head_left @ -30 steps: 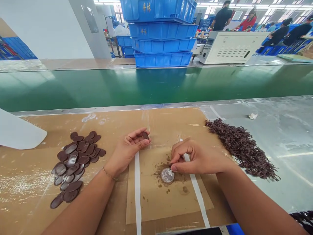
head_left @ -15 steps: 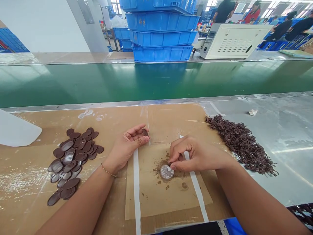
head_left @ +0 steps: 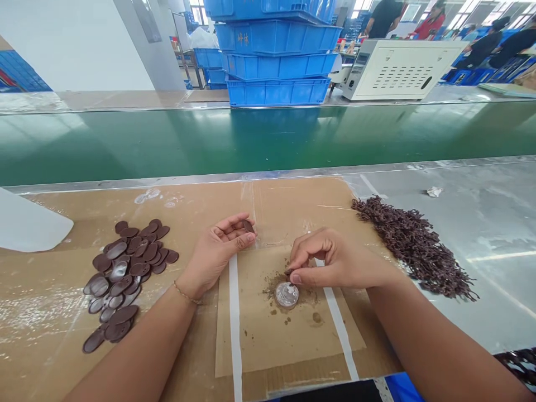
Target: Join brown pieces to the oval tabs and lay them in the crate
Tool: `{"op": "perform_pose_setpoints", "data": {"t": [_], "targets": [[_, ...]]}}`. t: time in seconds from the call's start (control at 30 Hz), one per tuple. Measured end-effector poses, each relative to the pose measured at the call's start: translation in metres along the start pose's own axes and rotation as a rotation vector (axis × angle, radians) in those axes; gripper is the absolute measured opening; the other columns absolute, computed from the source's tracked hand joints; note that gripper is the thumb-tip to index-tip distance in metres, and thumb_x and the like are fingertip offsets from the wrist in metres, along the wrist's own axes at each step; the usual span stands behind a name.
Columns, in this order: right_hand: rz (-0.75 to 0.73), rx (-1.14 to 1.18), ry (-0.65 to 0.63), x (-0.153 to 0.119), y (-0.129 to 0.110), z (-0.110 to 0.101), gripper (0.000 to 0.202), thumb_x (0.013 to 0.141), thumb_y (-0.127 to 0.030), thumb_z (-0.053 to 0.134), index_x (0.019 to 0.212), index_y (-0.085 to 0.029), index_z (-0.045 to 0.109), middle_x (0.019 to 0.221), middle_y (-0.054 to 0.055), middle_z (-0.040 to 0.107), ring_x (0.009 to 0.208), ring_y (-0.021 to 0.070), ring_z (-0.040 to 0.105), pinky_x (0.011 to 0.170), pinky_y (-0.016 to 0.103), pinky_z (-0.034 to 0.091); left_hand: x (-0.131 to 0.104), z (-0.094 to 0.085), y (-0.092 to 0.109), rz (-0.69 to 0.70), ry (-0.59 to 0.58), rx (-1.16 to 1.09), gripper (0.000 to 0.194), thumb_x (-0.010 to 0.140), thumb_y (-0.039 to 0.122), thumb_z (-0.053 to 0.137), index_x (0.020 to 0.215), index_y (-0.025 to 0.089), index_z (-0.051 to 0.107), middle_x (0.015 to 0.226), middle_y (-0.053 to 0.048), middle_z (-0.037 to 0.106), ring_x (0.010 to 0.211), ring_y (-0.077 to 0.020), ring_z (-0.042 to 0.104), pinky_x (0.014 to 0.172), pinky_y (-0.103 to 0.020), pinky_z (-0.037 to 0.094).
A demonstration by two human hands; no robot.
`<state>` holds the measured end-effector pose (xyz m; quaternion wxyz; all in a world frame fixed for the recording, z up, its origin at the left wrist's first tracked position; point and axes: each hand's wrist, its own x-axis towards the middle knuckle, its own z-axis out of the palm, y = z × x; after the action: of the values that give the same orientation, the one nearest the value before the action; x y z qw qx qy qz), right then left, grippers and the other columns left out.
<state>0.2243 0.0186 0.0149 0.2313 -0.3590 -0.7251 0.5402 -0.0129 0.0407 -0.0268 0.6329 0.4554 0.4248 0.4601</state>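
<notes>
My left hand (head_left: 221,245) pinches a flat brown oval disc (head_left: 248,226) between thumb and fingers, held above the cardboard. Just over a small round dish (head_left: 287,295) with a whitish, shiny surface, my right hand (head_left: 324,259) is closed in a pinch. A small dark brown piece (head_left: 288,272) shows at its fingertips; its exact kind is too small to tell. The dish sits on a cardboard sheet (head_left: 280,346) with brown spatter around it. Left of my left hand lies a pile of brown oval discs (head_left: 134,251), several of them shiny.
Brown twisted strands (head_left: 414,245) lie heaped at the right. White tape strips (head_left: 235,329) run along the cardboard sheet. A white curved object (head_left: 33,220) stands at the left edge. Beyond lies a green belt (head_left: 167,145), with stacked blue crates (head_left: 278,89), a cream machine (head_left: 402,70) and people behind it.
My right hand has lifted slightly away from the dish's rim, with the small brown piece still in the pinch. My left hand keeps the oval disc in nearly the same place.
</notes>
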Motion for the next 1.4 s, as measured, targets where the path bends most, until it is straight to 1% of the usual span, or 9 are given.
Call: {"op": "perform_pose_setpoints", "data": {"t": [0.17,0.3,0.47,0.57,0.7,0.77,1.0,1.2,1.4], "targets": [[0.075,-0.023,-0.038,0.002,0.004,0.003,0.03,0.076,-0.04,0.074,0.077,-0.01,0.075,0.073,0.008,0.07,0.06,0.013,0.056,0.053,0.024,0.043,-0.001,-0.001,0.001,0.04,0.0,-0.058,0.038,0.072,0.02,0.081,0.106,0.019,0.064,0.11,-0.005,0.067,0.096,-0.0166,0.067,0.09,-0.028,0.051],[0.066,-0.061,-0.051,0.003,0.004,0.003,0.032,0.076,-0.043,0.074,0.077,-0.011,0.075,0.074,0.008,0.07,0.063,0.0137,0.058,0.055,0.023,0.045,-0.003,0.001,0.002,0.038,-0.008,-0.074,0.034,0.071,0.019,0.08,0.102,0.018,0.065,0.108,-0.005,0.069,0.097,-0.0172,0.067,0.088,-0.026,0.051],[0.049,-0.029,-0.033,0.002,0.002,0.003,0.026,0.075,-0.038,0.075,0.075,-0.012,0.074,0.072,0.007,0.069,0.062,0.0132,0.058,0.053,0.023,0.045,-0.006,0.005,0.005,0.014,-0.01,-0.094,0.037,0.069,0.017,0.082,0.102,0.019,0.066,0.107,-0.004,0.069,0.096,-0.0169,0.068,0.087,-0.025,0.052],[0.002,0.16,0.123,0.003,0.003,0.007,0.019,0.071,-0.032,0.079,0.071,-0.014,0.071,0.068,0.004,0.068,0.058,0.0115,0.057,0.051,0.022,0.045,-0.009,0.008,0.006,0.013,-0.012,-0.128,0.036,0.069,0.016,0.082,0.102,0.02,0.067,0.107,-0.004,0.07,0.093,-0.0161,0.068,0.087,-0.026,0.052],[-0.143,0.529,0.498,0.01,0.007,0.015,0.017,0.072,-0.031,0.081,0.072,-0.019,0.069,0.065,-0.001,0.065,0.053,0.0096,0.057,0.048,0.022,0.049,-0.016,0.014,0.007,-0.021,-0.08,-0.175,0.033,0.071,0.018,0.081,0.102,0.022,0.07,0.102,-0.002,0.072,0.09,-0.0142,0.068,0.09,-0.026,0.053],[-0.186,0.627,0.552,0.014,0.009,0.02,0.016,0.073,-0.033,0.08,0.075,-0.021,0.07,0.067,-0.002,0.065,0.054,0.0098,0.058,0.05,0.023,0.053,-0.019,0.018,0.006,-0.043,-0.13,-0.208,0.034,0.071,0.018,0.081,0.102,0.023,0.072,0.102,-0.002,0.073,0.089,-0.0137,0.069,0.088,-0.025,0.054],[-0.159,0.703,0.444,0.021,0.008,0.034,0.014,0.077,-0.031,0.078,0.08,-0.02,0.07,0.073,0.0,0.07,0.063,0.0105,0.064,0.062,0.025,0.056,-0.027,0.027,0.004,-0.062,-0.226,-0.285,0.035,0.068,0.02,0.083,0.102,0.024,0.073,0.093,-0.003,0.076,0.082,-0.0135,0.071,0.084,-0.024,0.056],[-0.167,0.73,0.437,0.022,0.007,0.035,0.012,0.078,-0.03,0.078,0.08,-0.021,0.071,0.073,-0.001,0.071,0.063,0.0106,0.065,0.063,0.024,0.057,-0.026,0.027,0.004,-0.088,-0.207,-0.282,0.036,0.064,0.021,0.086,0.099,0.024,0.074,0.094,-0.003,0.076,0.078,-0.0135,0.071,0.08,-0.024,0.056],[-0.157,0.656,0.469,0.022,0.004,0.034,0.015,0.075,-0.033,0.079,0.078,-0.021,0.07,0.073,0.0,0.072,0.062,0.0118,0.065,0.062,0.026,0.057,-0.025,0.027,0.003,-0.103,-0.16,-0.276,0.037,0.061,0.021,0.087,0.096,0.024,0.075,0.091,-0.003,0.076,0.076,-0.0151,0.071,0.078,-0.026,0.056]]}}
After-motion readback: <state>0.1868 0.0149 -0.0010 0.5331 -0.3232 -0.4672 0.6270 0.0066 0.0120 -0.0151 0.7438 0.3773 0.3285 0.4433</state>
